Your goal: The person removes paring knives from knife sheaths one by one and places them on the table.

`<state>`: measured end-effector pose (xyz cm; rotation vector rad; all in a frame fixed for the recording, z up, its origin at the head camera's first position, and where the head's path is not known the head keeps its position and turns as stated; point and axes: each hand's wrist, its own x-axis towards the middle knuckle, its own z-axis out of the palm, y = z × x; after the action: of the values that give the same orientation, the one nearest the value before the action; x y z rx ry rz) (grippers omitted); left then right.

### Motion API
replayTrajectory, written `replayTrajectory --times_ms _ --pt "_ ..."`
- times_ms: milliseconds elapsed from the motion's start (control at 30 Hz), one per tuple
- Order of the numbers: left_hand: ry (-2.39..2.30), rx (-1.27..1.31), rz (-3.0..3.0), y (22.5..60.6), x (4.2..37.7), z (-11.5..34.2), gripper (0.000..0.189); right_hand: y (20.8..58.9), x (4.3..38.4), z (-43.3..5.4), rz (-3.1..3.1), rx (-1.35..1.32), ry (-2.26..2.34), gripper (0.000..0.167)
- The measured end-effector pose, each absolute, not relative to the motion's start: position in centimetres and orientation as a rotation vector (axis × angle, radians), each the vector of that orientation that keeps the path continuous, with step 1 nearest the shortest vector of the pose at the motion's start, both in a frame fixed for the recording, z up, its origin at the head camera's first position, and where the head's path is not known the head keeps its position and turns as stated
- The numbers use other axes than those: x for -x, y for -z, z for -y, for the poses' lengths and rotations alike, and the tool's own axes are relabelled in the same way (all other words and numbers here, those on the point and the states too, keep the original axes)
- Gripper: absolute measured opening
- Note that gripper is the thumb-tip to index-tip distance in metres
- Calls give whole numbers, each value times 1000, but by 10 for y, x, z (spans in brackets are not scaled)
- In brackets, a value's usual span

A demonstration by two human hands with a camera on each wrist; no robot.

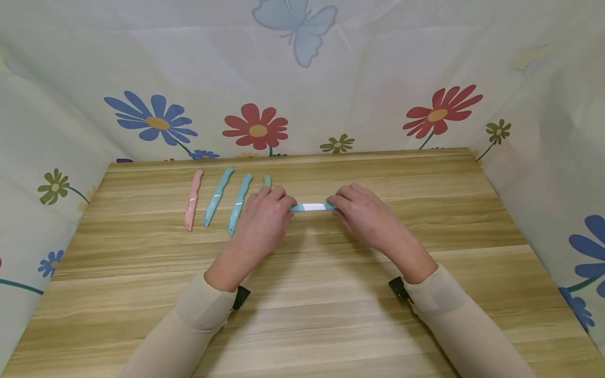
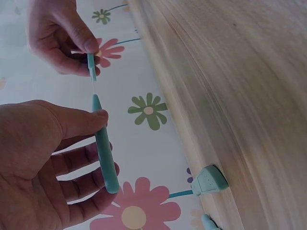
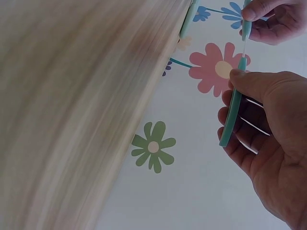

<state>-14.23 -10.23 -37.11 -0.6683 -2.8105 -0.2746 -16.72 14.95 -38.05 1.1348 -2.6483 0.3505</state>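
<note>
Both hands hold a small teal paring knife, level above the table in the head view. My left hand [image 1: 263, 216] pinches its handle [image 2: 105, 155] between thumb and fingertips. The right hand [image 1: 366, 212] grips the teal blade cover [image 3: 232, 115] by thumb and fingers. A stretch of white blade [image 1: 314, 207] shows between the two parts, so the cover is partly off. Left of my left hand lie two blue sheathed knives [image 1: 219, 197] and a pink sheathed knife [image 1: 193, 199]. A green handle end [image 1: 267, 180] shows just behind that hand, its remainder hidden.
The wood-grain table [image 1: 312, 315] spreads beneath both forearms. A white flowered cloth [image 1: 368, 79] hangs along its back and sides. A dark clip [image 1: 241, 297] sits at the left cuff, another dark clip [image 1: 399, 289] at the right cuff.
</note>
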Motion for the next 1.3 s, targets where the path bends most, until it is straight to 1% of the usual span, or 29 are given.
replayTrajectory --times_ms 1300 --pt "243 653 2806 371 143 107 17 378 168 -152 2675 -1105 -358 28"
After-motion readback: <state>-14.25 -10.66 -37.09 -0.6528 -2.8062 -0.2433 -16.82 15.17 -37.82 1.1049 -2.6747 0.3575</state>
